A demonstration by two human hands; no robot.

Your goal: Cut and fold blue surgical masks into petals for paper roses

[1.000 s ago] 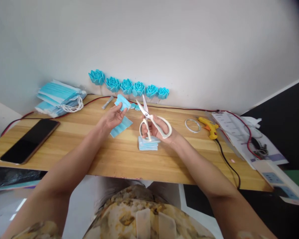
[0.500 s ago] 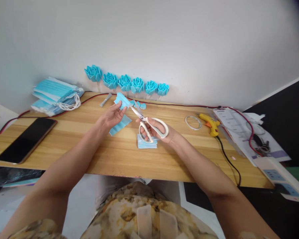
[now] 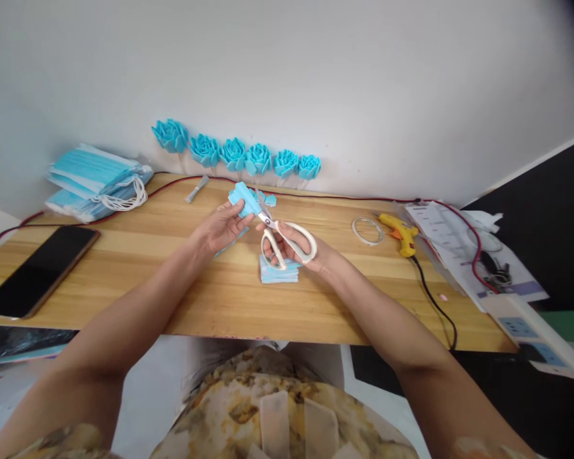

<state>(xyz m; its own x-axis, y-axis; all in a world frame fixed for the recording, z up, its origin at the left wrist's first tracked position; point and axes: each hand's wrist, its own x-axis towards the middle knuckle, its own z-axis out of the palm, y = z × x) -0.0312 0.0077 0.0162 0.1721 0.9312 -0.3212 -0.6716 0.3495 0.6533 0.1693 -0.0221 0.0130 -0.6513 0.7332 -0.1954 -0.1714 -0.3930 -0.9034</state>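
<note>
My left hand (image 3: 220,226) pinches a small blue piece of mask fabric (image 3: 245,197) above the wooden table (image 3: 172,293). My right hand (image 3: 296,252) grips white-handled scissors (image 3: 287,237), fingers through the loops, with the blades reaching into the blue piece. Under my right hand lies a small stack of cut blue pieces (image 3: 278,271). A longer blue strip (image 3: 229,242) lies on the table, mostly hidden under my left hand.
Several blue fabric roses (image 3: 234,154) stand along the wall. A pile of blue face masks (image 3: 95,182) is at the back left, a black phone (image 3: 38,268) at the left. A yellow glue gun (image 3: 399,233), a white ring (image 3: 368,229), papers and keys (image 3: 488,268) lie at the right.
The scissors swung down from pointing upward and moved left to meet the blue piece in my left hand. The blades have closed onto it.
</note>
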